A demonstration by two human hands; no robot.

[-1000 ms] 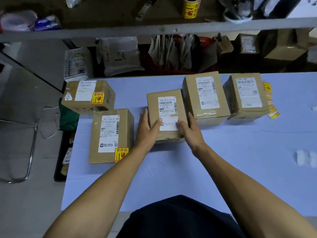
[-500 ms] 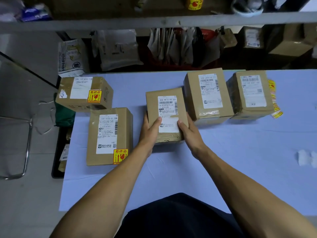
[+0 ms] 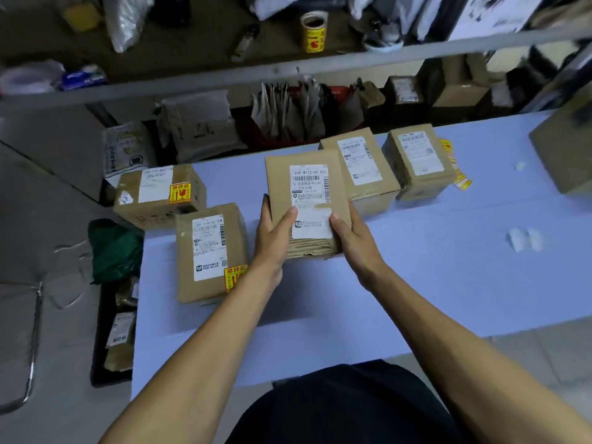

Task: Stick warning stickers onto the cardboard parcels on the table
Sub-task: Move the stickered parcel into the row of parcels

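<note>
On blue bench (image 3: 432, 267), head view: middle parcel (image 3: 304, 200), brown cardboard, white shipping label on top, no warning sticker visible. Clamped between both hands: left hand (image 3: 274, 238) on its left side, thumb over top face; right hand (image 3: 352, 238) on its right side, thumb on label edge. Near end seemingly raised off the surface; cannot tell for certain.

Just left of middle parcel: near-left parcel (image 3: 211, 251), yellow-red warning sticker (image 3: 235, 277) at its near right corner, partly hidden by left forearm. Left and farther back: far-left parcel (image 3: 160, 193), sticker (image 3: 180, 193) on top.

Right of middle parcel: second parcel (image 3: 362, 168), label only, partly overlapped by it. Farther right: third parcel (image 3: 419, 161), label only, strip of stickers (image 3: 458, 174) just beside its right side.

Beyond middle parcel, on shelf (image 3: 288, 72): sticker roll (image 3: 314, 33), upright.
</note>
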